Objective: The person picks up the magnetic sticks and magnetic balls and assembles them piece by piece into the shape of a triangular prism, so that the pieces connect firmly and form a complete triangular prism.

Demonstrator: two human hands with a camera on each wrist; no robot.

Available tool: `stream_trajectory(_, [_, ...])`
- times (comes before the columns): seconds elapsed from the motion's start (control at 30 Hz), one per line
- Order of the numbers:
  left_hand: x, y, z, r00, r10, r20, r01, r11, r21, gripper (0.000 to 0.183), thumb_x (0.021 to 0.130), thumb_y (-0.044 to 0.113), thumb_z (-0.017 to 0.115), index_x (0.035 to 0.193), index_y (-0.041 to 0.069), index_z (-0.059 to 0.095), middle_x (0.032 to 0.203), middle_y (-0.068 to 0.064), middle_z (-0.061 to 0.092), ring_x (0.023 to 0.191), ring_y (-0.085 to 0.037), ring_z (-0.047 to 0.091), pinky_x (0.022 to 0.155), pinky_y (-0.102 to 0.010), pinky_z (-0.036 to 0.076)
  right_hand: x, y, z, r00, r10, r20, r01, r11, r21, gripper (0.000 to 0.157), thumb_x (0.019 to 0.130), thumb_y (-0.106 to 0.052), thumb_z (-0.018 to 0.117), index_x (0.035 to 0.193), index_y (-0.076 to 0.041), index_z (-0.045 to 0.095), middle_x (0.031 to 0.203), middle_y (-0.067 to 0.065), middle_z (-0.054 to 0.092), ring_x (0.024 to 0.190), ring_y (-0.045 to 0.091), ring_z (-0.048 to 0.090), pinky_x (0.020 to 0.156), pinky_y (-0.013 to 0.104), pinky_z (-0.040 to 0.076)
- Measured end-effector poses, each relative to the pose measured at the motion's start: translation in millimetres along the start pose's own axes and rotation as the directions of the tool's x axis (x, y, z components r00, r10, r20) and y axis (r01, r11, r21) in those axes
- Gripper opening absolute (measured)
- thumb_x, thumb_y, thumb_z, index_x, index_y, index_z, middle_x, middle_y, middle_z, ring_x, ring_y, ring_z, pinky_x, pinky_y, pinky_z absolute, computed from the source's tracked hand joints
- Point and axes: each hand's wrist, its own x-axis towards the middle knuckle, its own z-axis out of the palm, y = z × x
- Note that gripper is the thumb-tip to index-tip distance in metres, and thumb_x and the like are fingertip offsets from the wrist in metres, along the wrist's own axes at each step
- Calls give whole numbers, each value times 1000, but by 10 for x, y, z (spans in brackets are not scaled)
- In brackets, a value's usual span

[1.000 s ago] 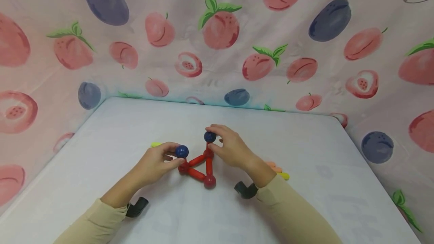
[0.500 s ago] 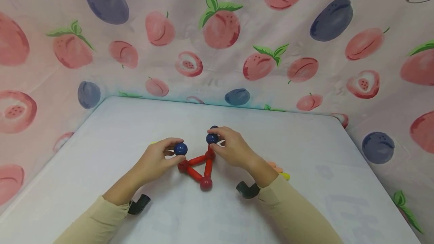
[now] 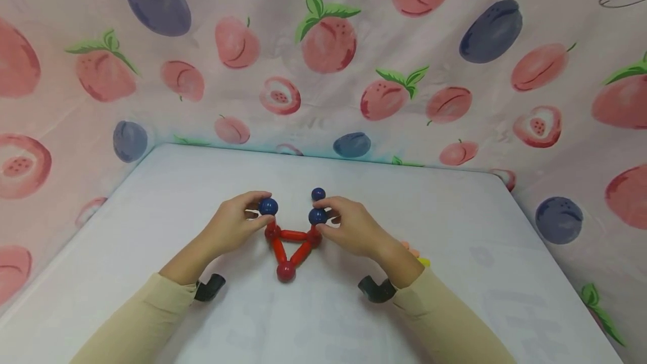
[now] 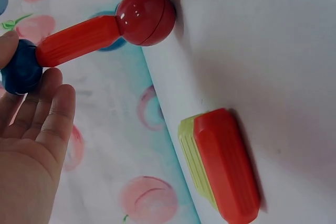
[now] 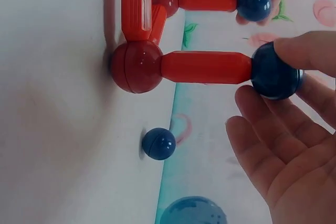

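A triangle of red rods and red balls [image 3: 286, 271] lies on the white table, one corner toward the person. From its two far corners a red rod stands up, each topped by a blue ball. The left hand [image 3: 232, 222] pinches the left blue ball [image 3: 268, 206] between thumb and fingers. On the right blue ball [image 5: 277, 71], the right hand [image 3: 354, 226] has its thumb and fingertips, the upright rod [image 5: 206, 67] below it joined to a corner ball [image 5: 136, 67]. Just beyond the right hand sits a loose blue ball [image 3: 318, 194].
In the left wrist view a red rod [image 4: 227, 166] and a yellow-green rod [image 4: 195, 156] lie side by side on the table. Orange rods [image 3: 414, 253] and a yellow rod [image 3: 424, 263] lie partly behind the right forearm. A fruit-print cloth [image 3: 323, 105] hangs behind the table.
The structure has turned, so its near corner swung left and its left upright moved away from the person. Both hands moved with it, and the loose blue ball came into view.
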Motion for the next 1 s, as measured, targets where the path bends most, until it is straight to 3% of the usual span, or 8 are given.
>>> stream_trajectory(0.2, [97, -28, -16, 999, -51, 15, 51, 999, -7, 51, 94, 18, 72, 140, 3, 54, 125, -20, 63, 107, -35, 67, 90, -47, 55, -34, -38, 31, 1000, -8, 22, 7, 999, 41, 40, 92, -20, 74, 129, -10, 64, 118, 1, 65, 101, 17, 64, 86, 35, 56])
stream_trajectory(0.43, [139, -13, -21, 998, -39, 53, 41, 998, -49, 51, 94, 16, 72, 140, 3, 54, 128, -19, 62, 110, -34, 66, 92, -45, 54, -32, -88, 86, 1000, -21, -6, 21, 999, 39, 40, 90, -21, 76, 127, -8, 65, 111, 1, 67, 93, 13, 66, 79, 25, 57])
stream_trajectory(0.77, [203, -3, -17, 998, -15, 62, 17, 999, -33, 50, 95, 15, 70, 140, 3, 54, 127, -19, 63, 110, -35, 66, 93, -45, 53, 9, -67, 113, 999, 34, -1, -34, 994, 109, 41, 93, -20, 72, 131, -8, 62, 121, 5, 65, 108, 21, 65, 83, 33, 58])
stream_trajectory(1.0, [185, -3, -8, 998, -23, 53, 25, 999, -34, 50, 96, 16, 70, 141, 4, 53, 130, -19, 61, 111, -35, 65, 92, -45, 53, 26, -7, 120, 998, 58, -11, -56, 988, 143, 41, 94, -18, 70, 133, -10, 61, 123, 4, 64, 109, 21, 65, 83, 34, 58])
